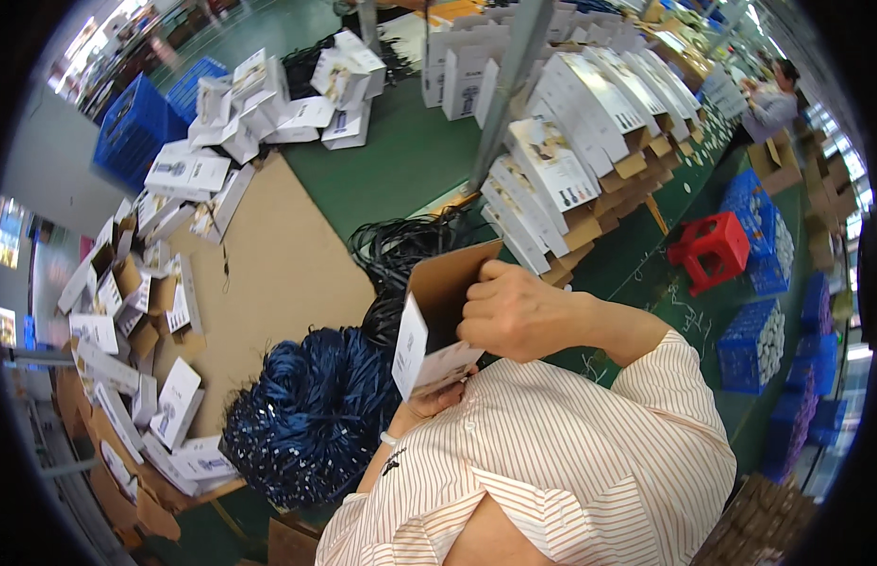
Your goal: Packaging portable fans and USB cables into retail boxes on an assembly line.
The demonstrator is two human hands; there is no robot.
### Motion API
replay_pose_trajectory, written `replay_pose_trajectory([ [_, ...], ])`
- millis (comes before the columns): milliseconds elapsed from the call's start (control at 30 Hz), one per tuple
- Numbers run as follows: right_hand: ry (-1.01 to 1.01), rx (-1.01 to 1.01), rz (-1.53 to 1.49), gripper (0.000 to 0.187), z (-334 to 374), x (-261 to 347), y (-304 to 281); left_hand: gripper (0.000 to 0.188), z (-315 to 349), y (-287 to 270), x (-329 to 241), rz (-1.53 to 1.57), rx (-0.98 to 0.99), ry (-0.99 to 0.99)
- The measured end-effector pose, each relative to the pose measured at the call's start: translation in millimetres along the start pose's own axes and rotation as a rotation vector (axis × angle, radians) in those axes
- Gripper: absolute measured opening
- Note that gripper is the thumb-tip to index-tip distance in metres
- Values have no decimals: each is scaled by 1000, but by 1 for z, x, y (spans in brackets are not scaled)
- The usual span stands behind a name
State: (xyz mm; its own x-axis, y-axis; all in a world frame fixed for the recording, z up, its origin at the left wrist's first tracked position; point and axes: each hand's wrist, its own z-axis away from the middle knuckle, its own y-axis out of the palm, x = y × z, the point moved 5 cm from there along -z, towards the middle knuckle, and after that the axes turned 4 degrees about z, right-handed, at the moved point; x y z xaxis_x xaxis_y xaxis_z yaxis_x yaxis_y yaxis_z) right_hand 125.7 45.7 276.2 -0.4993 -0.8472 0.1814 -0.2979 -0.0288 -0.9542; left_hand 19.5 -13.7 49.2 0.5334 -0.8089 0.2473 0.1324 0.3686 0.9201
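Hands: right hand [514, 311] and left hand [429, 401] both clamped on open carton [436, 321]; blue cord bundle [311, 415] beside.

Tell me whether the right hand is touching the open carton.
Touching. The head view shows the right hand with its fingers curled over the brown flap edge of the open carton.

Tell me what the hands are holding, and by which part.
Both hold one open white carton: the right hand grips its brown top flap, the left hand supports its lower end.
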Motion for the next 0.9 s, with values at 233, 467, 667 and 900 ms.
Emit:
replay_pose_trajectory([
  [233,1094,-670,-103,9,129,-50,-12,49,-5,-18,-23,-235,47,82],
  [467,1366,-1249,-16,12,215,-72,-17,32,-4,-36,-31,-411,-221,122],
  [667,1281,-1536,-167,13,206,-136,11,28,-3,-26,-36,-467,-273,205],
  [900,1211,-1713,-725,10,197,-205,58,26,5,-30,-41,-475,-295,247],
])
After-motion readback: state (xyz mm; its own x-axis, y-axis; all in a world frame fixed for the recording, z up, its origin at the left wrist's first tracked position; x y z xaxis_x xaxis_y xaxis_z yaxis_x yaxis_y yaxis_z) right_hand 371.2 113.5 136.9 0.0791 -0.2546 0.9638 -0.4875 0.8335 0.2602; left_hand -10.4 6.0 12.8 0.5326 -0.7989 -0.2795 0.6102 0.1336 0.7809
